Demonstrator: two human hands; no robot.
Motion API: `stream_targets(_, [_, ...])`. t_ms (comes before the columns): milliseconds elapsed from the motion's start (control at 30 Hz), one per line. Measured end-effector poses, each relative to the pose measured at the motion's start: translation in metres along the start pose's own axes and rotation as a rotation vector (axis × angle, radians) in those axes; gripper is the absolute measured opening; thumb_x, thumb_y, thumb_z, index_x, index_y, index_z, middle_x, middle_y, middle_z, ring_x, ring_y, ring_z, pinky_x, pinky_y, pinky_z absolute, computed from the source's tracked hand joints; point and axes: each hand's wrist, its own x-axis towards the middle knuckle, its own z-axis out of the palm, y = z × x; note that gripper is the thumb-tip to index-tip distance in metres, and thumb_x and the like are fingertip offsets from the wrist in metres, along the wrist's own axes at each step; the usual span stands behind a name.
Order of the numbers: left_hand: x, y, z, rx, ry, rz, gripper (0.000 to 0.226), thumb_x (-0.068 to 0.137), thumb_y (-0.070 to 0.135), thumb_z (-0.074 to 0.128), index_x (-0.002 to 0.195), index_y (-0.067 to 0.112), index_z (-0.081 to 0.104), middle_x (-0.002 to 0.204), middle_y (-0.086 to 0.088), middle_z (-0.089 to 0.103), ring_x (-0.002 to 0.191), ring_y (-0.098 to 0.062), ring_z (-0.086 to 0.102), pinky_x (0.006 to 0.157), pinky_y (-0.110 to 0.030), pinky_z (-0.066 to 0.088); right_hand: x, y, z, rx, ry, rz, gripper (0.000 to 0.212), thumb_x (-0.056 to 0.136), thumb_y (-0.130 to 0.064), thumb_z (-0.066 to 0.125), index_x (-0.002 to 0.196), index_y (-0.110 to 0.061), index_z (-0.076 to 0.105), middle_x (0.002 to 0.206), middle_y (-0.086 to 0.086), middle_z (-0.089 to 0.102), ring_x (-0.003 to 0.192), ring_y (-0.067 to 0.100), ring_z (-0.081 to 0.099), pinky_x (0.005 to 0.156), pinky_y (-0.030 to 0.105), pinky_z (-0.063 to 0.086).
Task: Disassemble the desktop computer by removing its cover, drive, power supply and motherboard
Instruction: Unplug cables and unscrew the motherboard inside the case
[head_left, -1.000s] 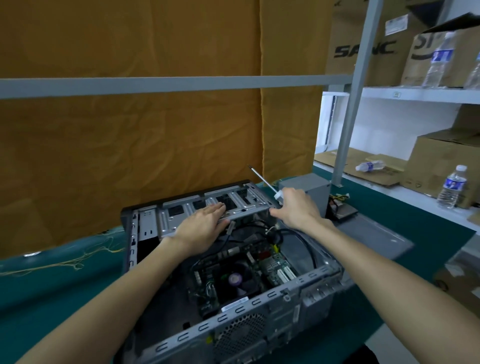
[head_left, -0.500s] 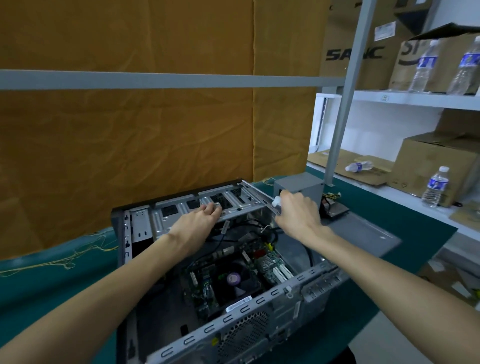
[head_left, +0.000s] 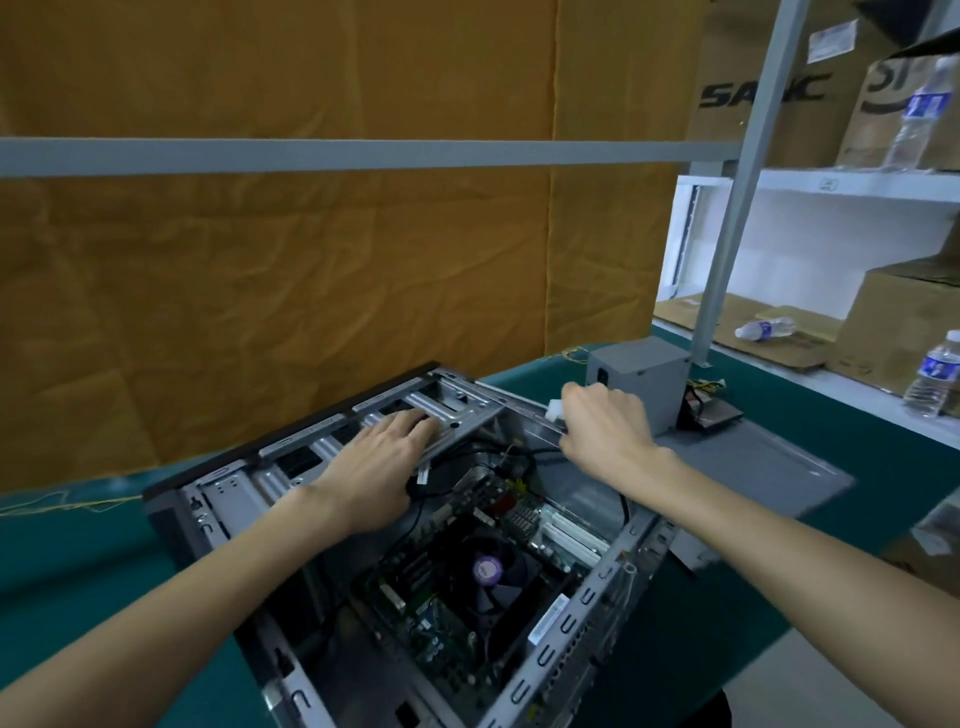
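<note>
Left hand (head_left: 382, 467), centre frame: palm down, fingers straight, flat on the metal drive cage (head_left: 441, 410) at the far end of the open computer case (head_left: 587, 597). Grip open, pressing, holding nothing.

Right hand (head_left: 605, 423), right of centre: fingers curled tight round a white screwdriver handle (head_left: 556, 411), fist at the case's far right edge. Shaft hidden.

Case lies on its side on the green counter (head_left: 78, 561), lower centre. Motherboard (head_left: 467, 571) and its fan (head_left: 488, 569) exposed inside. Grey power supply (head_left: 641, 382) stands out of the case, just behind the right hand; grey cover panel (head_left: 753, 467) lies flat to its right.

Orange curtain (head_left: 311, 286) fills the upper left. Shelves (head_left: 857, 182) at right with cardboard boxes (head_left: 753, 88) and water bottles (head_left: 935, 374).

Versus a second ago: the screwdriver shaft, then sticking up past the cage, is out of sight; the right fist has turned over and dropped to the case edge. Left hand unchanged on the cage.
</note>
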Motion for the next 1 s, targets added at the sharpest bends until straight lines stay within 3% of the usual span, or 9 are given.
stream_targets(100, [0.007,0.004,-0.003,-0.209,-0.118,0.038,0.097,0.079,-0.02,0.043,0.163,0.015,0.009,0.17,-0.005,0.004,0.157,-0.021,0.003,0.126,-0.033,0.01,-0.01,0.009,-0.001,-0.016,0.016,-0.033,0.026,0.089,-0.015,0.065,0.083,-0.015,0.041,0.064,0.0,0.04,0.062,0.028,0.048,0.053,0.031,0.03])
stream_targets(233, [0.001,0.004,-0.002,-0.298,-0.089,0.034,0.102,0.074,-0.025,0.038,0.163,0.016,0.009,0.17,-0.002,0.002,0.156,-0.015,-0.001,0.124,-0.027,0.002,-0.001,0.013,0.003,0.047,0.007,-0.077,0.024,0.087,-0.017,0.067,0.087,-0.016,0.043,0.068,0.0,0.045,0.066,0.031,0.054,0.055,0.033,0.03])
stream_targets(400, [-0.008,0.014,0.004,-0.343,-0.087,-0.038,0.098,0.078,-0.016,0.044,0.163,0.014,0.004,0.17,-0.003,-0.003,0.156,-0.015,-0.003,0.126,-0.028,0.009,0.028,0.014,0.009,0.043,0.001,-0.161,0.028,0.088,-0.028,0.068,0.09,-0.017,0.043,0.085,0.008,0.067,0.08,0.034,0.065,0.06,0.036,0.039])
stream_targets(500, [-0.008,0.015,-0.001,-0.282,-0.107,-0.047,0.086,0.079,-0.004,0.052,0.159,0.009,0.023,0.167,-0.006,0.019,0.155,-0.025,0.016,0.122,-0.034,0.03,0.043,0.009,0.01,0.048,0.005,-0.148,0.03,0.089,-0.035,0.069,0.096,-0.014,0.05,0.097,0.009,0.07,0.089,0.034,0.066,0.063,0.037,0.042])
stream_targets(567, [-0.004,0.014,-0.008,-0.267,-0.059,-0.035,0.052,0.078,0.002,0.055,0.13,0.009,0.056,0.138,-0.002,0.054,0.13,-0.034,0.053,0.099,-0.042,0.052,0.044,0.006,0.013,-0.015,0.052,-0.128,0.037,0.088,-0.043,0.072,0.102,-0.013,0.055,0.105,0.007,0.068,0.095,0.031,0.066,0.065,0.036,0.041])
stream_targets(667, [0.008,0.012,-0.014,-0.442,0.132,-0.145,0.019,0.094,0.021,0.059,0.11,0.011,0.056,0.104,-0.003,0.061,0.084,-0.025,0.066,0.072,-0.046,0.057,0.036,0.005,0.012,-0.083,0.1,-0.099,0.052,0.086,-0.064,0.067,0.103,-0.015,0.062,0.102,0.002,0.064,0.089,0.025,0.066,0.059,0.033,0.04])
stream_targets(767, [0.022,0.006,-0.012,-0.548,0.407,-0.197,0.044,0.097,0.031,0.062,0.131,0.013,0.041,0.122,-0.003,0.051,0.103,-0.02,0.059,0.088,-0.043,0.054,0.034,0.015,0.004,0.194,-0.137,-0.081,0.049,0.083,-0.067,0.07,0.082,-0.02,0.056,0.073,-0.002,0.06,0.061,0.019,0.057,0.05,0.03,0.035])
stream_targets(867, [0.033,0.009,-0.012,-0.366,0.448,0.083,0.05,0.099,0.027,0.062,0.145,0.016,0.046,0.137,0.002,0.052,0.122,-0.017,0.051,0.104,-0.033,0.045,0.036,0.025,-0.009,0.526,-0.437,-0.1,0.055,0.079,-0.056,0.08,0.069,-0.014,0.045,0.059,0.003,0.041,0.053,0.019,0.037,0.053,0.033,0.028])
stream_targets(1000, [0.043,0.032,-0.008,-0.077,0.468,0.296,0.029,0.093,0.024,0.069,0.118,0.012,0.062,0.11,0.001,0.06,0.101,-0.024,0.056,0.088,-0.036,0.048,0.034,0.031,-0.024,0.682,-0.571,-0.169,0.042,0.083,-0.044,0.081,0.07,-0.013,0.055,0.056,0.004,0.046,0.048,0.019,0.042,0.05,0.029,0.033])
